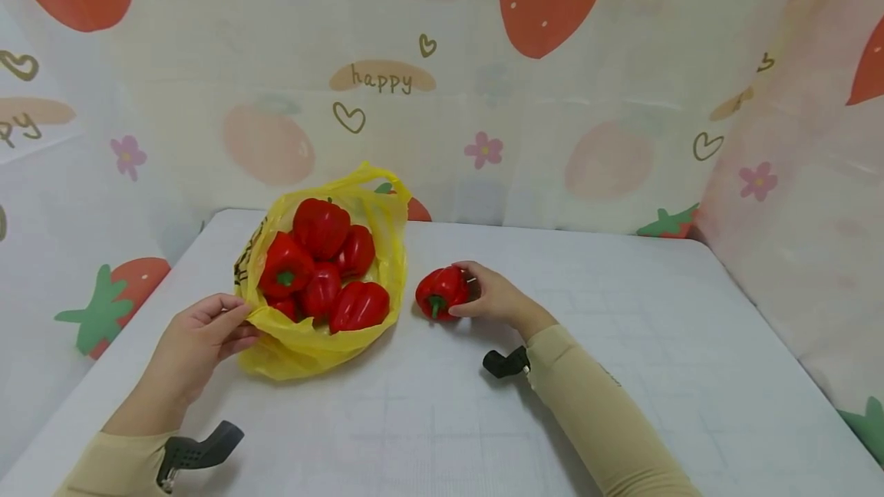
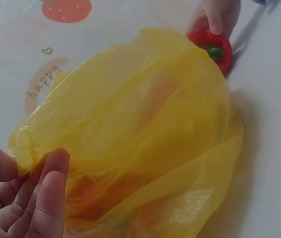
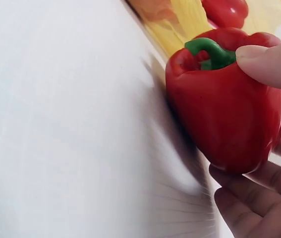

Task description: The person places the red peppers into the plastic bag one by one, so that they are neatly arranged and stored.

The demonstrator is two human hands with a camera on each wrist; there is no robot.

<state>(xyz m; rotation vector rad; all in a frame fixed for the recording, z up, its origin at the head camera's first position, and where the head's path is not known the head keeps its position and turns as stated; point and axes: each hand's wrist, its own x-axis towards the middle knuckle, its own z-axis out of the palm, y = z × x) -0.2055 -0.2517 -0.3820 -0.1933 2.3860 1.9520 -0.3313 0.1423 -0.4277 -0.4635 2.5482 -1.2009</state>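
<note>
A yellow plastic bag stands with its mouth spread wide on the left half of the table. Several red bell peppers fill it. My left hand pinches the bag's near left rim between thumb and fingers; in the left wrist view the thin film stretches away from the fingertips. Right of the bag, my right hand holds one red bell pepper, its green stem turned toward me. In the right wrist view the thumb lies by the stem and the fingers curl round the pepper's base.
The white table reaches back to a curtain printed with strawberries and hearts, which also hangs along both sides. A black wrist camera mount sits on the left sleeve, another mount on the right.
</note>
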